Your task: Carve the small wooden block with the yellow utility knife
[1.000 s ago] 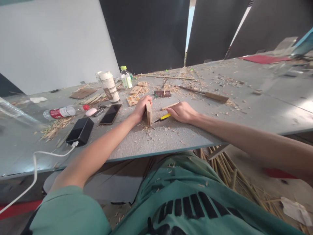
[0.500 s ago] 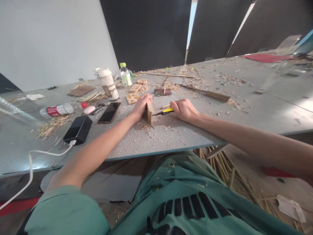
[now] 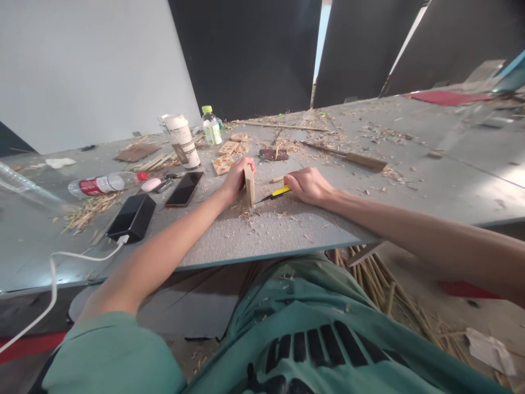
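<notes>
At the desk's near edge: a pale rectangular wooden block [image 3: 249,186] stands on its narrow side on the grey, shaving-strewn desk [image 3: 410,180]; we place everything else from it.
Left hand: our left hand [image 3: 237,178] lies against the block's left face, fingers curled over its top edge and clamped on it. We judge this is to stop so thin a piece from tipping.
Right hand: our right hand [image 3: 307,186], just right of the block, has its fingers wrapped tight round a yellow-handled utility knife [image 3: 278,192].
Knife: it lies low and nearly flat, its tip meeting the block's right face near the base. The wrist resting on the desk probably steadies the blade.
Shavings: pale wood shavings [image 3: 250,213] are scattered just in front of the block, where cuttings would drop.
Aside: a black smartphone [image 3: 185,189] and a black power bank [image 3: 132,217] lie well left of the block, likely clear of the blade.
</notes>
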Motion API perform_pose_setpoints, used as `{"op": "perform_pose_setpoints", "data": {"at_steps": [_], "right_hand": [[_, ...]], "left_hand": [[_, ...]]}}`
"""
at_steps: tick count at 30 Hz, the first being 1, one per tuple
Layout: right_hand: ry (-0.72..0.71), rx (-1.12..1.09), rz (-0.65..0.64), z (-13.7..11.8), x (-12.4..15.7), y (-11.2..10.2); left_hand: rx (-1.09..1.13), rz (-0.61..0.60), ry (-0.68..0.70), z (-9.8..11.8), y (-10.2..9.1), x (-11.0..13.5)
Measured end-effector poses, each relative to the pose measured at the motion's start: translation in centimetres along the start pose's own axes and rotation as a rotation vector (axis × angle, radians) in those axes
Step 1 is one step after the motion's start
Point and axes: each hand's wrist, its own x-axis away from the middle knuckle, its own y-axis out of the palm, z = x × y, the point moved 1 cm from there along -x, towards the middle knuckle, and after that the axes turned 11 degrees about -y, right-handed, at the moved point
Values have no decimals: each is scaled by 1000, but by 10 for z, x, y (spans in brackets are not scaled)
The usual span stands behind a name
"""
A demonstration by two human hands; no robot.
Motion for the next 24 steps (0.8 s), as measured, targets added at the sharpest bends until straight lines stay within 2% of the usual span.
{"op": "perform_pose_setpoints", "data": {"at_steps": [12, 18, 24], "right_hand": [[-40, -29, 68, 1, 2, -2], [23, -25, 121, 3, 5, -2], [50, 38, 55, 4, -2, 4]], "left_hand": [[10, 21, -22, -3, -4, -7], [-58, 87, 84, -6, -5, -7], [-100, 104, 126, -9, -5, -9]]}}
